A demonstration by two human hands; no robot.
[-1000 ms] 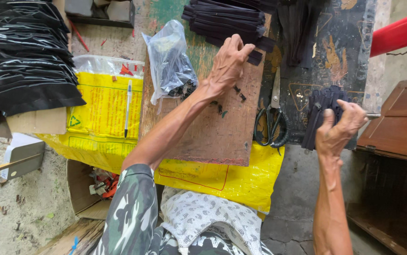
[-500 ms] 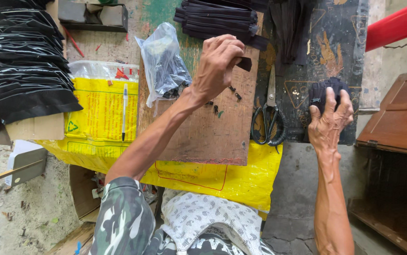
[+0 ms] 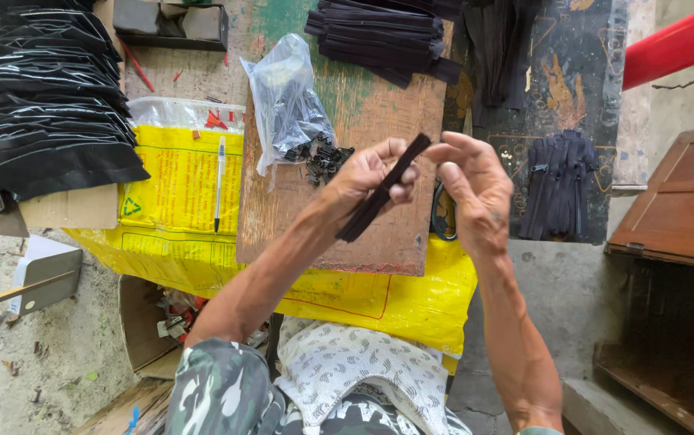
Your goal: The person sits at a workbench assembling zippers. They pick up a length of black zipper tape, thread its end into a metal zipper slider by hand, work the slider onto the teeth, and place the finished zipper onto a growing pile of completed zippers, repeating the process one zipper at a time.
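Black zipper strip [image 3: 381, 192] slants above the wooden board [image 3: 339, 217], pinched in the left hand [image 3: 371, 173], whose fingers hide its middle. The right hand [image 3: 472, 189] meets its top end; whether those fingers grip cannot be told. It covers most of the scissors [image 3: 437, 211].

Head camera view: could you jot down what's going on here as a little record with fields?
Left hand: holds a black strip, tilted, above the wooden board
Right hand: fingers open, at the strip's upper end
On board: clear plastic bag, small black parts
Beside: white pen on yellow sack
Far right: bundle of dark strips
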